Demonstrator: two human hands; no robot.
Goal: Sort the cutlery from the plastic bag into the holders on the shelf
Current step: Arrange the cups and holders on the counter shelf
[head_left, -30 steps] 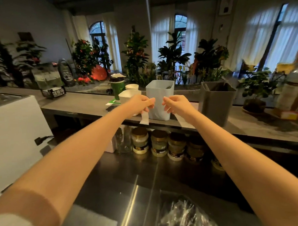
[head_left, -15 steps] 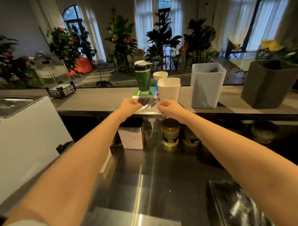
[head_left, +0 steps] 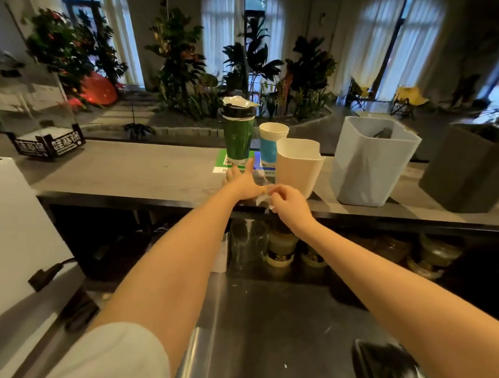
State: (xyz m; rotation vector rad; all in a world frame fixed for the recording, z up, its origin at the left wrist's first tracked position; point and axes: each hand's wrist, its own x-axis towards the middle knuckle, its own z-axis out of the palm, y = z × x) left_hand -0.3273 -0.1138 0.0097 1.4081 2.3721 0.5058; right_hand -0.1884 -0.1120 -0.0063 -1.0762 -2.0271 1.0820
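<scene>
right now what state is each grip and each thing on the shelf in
left grip: fingers straight, on the shelf
right grip: pinches a clear wrapper
green cup: upright, lidded
white holder: upright, contents hidden
pale blue holder: upright, a dark utensil inside
dark grey holder: upright, contents unclear
plastic bag: lying on the steel counter, blurred

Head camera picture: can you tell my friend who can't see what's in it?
A person's right hand pinches a clear wrapper at the shelf edge, beside the left hand, whose fingers stretch toward a green cup. Three holders stand on the shelf to the right.
</scene>
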